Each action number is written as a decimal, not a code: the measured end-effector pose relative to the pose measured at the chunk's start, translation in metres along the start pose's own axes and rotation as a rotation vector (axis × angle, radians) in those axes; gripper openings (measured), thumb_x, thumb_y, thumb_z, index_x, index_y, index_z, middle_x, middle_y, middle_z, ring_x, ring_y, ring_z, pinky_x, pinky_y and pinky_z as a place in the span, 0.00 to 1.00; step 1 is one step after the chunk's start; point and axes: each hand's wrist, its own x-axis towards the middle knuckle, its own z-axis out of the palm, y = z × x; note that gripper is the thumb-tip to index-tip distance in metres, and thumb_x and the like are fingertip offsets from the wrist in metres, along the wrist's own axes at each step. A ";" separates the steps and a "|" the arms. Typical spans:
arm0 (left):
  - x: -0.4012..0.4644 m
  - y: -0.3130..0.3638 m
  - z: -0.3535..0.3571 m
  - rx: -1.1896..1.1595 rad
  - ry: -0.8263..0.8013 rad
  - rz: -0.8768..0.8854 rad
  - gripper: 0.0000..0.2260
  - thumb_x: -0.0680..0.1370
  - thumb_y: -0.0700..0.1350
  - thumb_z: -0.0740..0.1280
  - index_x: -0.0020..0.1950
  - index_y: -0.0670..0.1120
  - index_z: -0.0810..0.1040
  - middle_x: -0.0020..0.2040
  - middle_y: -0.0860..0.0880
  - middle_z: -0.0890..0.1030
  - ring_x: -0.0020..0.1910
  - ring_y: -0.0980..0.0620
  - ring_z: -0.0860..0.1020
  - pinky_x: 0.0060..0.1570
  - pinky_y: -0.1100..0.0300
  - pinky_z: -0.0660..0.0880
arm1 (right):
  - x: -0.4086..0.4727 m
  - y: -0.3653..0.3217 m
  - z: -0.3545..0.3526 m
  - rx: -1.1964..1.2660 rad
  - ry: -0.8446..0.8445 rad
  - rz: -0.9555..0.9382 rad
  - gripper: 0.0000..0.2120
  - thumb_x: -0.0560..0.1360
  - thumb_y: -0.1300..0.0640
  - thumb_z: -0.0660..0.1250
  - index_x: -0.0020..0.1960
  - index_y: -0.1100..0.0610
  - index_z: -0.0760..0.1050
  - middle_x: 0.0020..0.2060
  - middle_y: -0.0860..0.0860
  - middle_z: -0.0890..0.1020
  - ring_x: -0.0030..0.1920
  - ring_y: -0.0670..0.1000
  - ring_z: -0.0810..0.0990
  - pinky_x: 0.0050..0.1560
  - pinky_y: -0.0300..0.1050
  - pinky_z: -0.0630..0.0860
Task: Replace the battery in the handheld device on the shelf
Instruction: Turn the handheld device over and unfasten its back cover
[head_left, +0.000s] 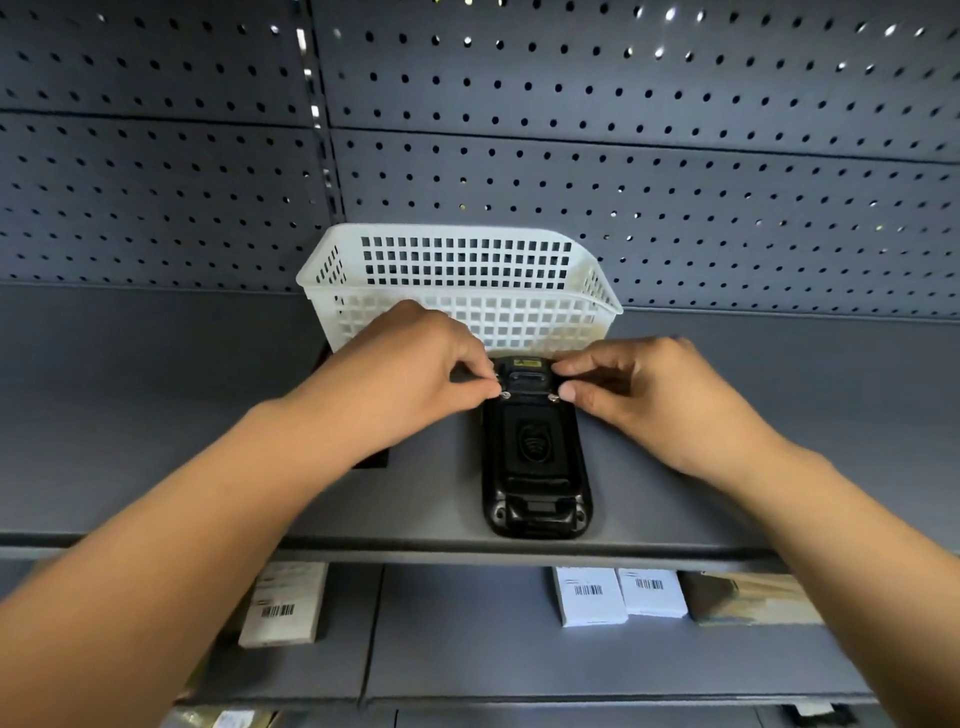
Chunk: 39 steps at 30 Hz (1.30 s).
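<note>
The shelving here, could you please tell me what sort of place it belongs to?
Probably a shop or stockroom: grey metal shelves with a pegboard back panel, and barcoded white boxes on the lower shelf.

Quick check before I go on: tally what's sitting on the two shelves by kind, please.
Handheld device: 1, lying screen-down on the upper shelf
White basket: 1, behind it
Black flat item: 1, mostly hidden under the left arm
Barcoded boxes on the lower shelf: 3
Brownish pack: 1, at the right
Total: 7
</note>
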 end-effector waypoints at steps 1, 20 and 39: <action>0.001 0.001 0.001 0.012 -0.002 0.013 0.04 0.72 0.50 0.74 0.45 0.52 0.87 0.45 0.56 0.87 0.45 0.58 0.82 0.52 0.55 0.78 | -0.001 -0.001 0.001 -0.030 0.010 -0.008 0.09 0.71 0.54 0.74 0.52 0.51 0.84 0.47 0.44 0.87 0.47 0.40 0.84 0.56 0.36 0.76; 0.002 0.007 0.007 0.108 0.031 0.058 0.05 0.76 0.48 0.71 0.44 0.48 0.84 0.42 0.52 0.82 0.42 0.52 0.80 0.45 0.51 0.78 | 0.006 0.003 0.008 -0.135 0.085 -0.094 0.08 0.71 0.46 0.71 0.42 0.50 0.82 0.36 0.49 0.86 0.37 0.52 0.84 0.41 0.50 0.79; -0.086 0.068 0.016 -0.090 0.049 -0.109 0.26 0.70 0.66 0.67 0.65 0.59 0.76 0.61 0.64 0.71 0.51 0.68 0.73 0.53 0.64 0.72 | -0.012 -0.028 0.011 -0.158 -0.008 -0.089 0.11 0.75 0.54 0.66 0.56 0.46 0.80 0.51 0.44 0.75 0.36 0.33 0.70 0.47 0.35 0.66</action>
